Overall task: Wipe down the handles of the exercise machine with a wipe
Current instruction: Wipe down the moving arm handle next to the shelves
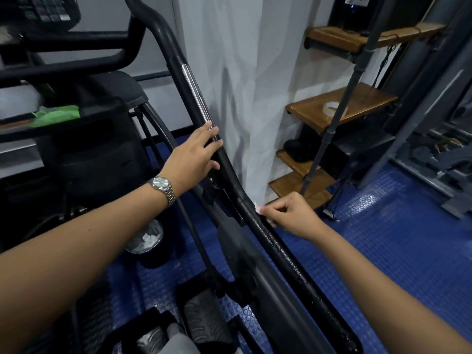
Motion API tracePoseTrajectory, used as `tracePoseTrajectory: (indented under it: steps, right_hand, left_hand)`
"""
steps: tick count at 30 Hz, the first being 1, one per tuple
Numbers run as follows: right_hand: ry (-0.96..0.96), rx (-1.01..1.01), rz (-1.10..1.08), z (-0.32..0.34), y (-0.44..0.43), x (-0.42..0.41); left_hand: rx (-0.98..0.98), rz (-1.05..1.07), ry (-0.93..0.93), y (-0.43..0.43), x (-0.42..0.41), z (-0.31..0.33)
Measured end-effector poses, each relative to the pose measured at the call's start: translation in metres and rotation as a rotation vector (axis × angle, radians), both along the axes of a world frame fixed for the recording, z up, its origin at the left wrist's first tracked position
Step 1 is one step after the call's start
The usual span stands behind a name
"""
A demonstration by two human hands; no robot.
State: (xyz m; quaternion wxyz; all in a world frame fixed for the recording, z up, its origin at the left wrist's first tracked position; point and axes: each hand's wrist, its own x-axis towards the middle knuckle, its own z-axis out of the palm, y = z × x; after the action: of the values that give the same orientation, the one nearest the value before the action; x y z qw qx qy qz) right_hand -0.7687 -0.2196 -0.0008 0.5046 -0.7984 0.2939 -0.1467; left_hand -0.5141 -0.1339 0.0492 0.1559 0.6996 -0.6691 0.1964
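Closest in, along the left forearm past a wristwatch point(163, 187) to the left hand point(196, 152): lies released, fingers straight, resting on the black handle point(278, 247) at the lower end of its chrome strip point(198, 95), apparently steadying. Looks mid-wipe, judging by the wet sheen lower down the bar. Further right, at the right hand point(288, 215): pinches a small white wipe point(258, 208) against the handle's side. Next, probably calls for sliding upward over the drier stretch, keeping pressure

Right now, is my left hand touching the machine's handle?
Touching. The head view shows the left hand with its fingers lying across the black handle, just below its chrome strip.
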Motion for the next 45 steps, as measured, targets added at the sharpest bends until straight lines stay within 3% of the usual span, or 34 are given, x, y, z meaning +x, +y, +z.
tracePoseTrajectory:
  steps: [3,9,15,22,29,33,36,42,45]
  right_hand:
    - [-0.025,0.131,0.029,0.000,-0.002,-0.012]
    - [-0.071,0.114,-0.061,-0.001,-0.001,0.016]
    - [0.003,0.117,-0.004,0.003,-0.001,-0.013]
    - [0.001,-0.016,-0.050,0.009,0.001,0.020]
    - [0.114,-0.040,0.007,0.020,0.010,-0.015]
    - [0.096,-0.168,-0.035,0.025,0.010,0.016]
    - [0.058,-0.138,-0.063,0.020,0.010,0.023]
    - [0.161,-0.011,-0.016,0.023,0.008,-0.013]
    - [0.155,-0.084,-0.041,0.025,0.007,0.002]
  left_hand:
    - [-0.008,-0.008,0.017,-0.001,0.002,-0.003]
    - [-0.035,-0.022,0.014,-0.003,0.004,-0.006]
    - [-0.046,-0.032,0.022,-0.002,0.005,-0.007]
    - [-0.059,-0.042,0.018,-0.002,0.005,-0.008]
    - [-0.036,-0.037,0.037,-0.002,0.004,-0.010]
    - [-0.041,-0.035,0.022,-0.002,0.002,-0.008]
    - [-0.047,-0.037,0.024,-0.001,0.002,-0.009]
    - [-0.036,-0.033,0.036,-0.002,0.003,-0.008]
    - [-0.046,-0.027,0.042,-0.002,0.002,-0.009]
